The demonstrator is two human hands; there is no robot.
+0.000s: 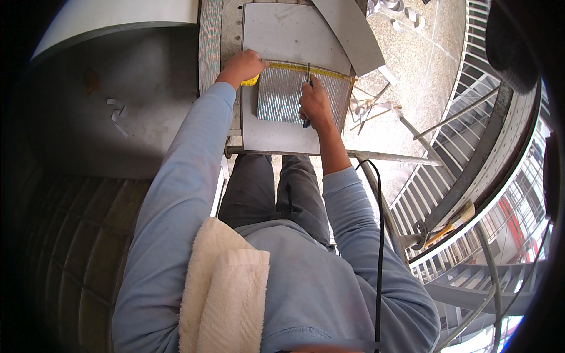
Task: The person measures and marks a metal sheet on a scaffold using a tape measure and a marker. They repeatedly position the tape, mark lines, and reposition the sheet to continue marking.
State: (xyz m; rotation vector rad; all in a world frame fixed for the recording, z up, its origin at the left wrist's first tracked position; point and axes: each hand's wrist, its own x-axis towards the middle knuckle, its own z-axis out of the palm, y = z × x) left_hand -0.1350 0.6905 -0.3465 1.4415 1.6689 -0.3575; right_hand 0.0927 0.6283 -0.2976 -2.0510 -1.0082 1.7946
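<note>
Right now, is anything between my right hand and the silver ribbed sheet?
Yes: the dark-handled tool in your right hand, and the yellow measuring tape along the far edge of the sheet. Nothing else visible.

No text is legible, the marks on the yellow tape blade (285,66) being too small.
</note>
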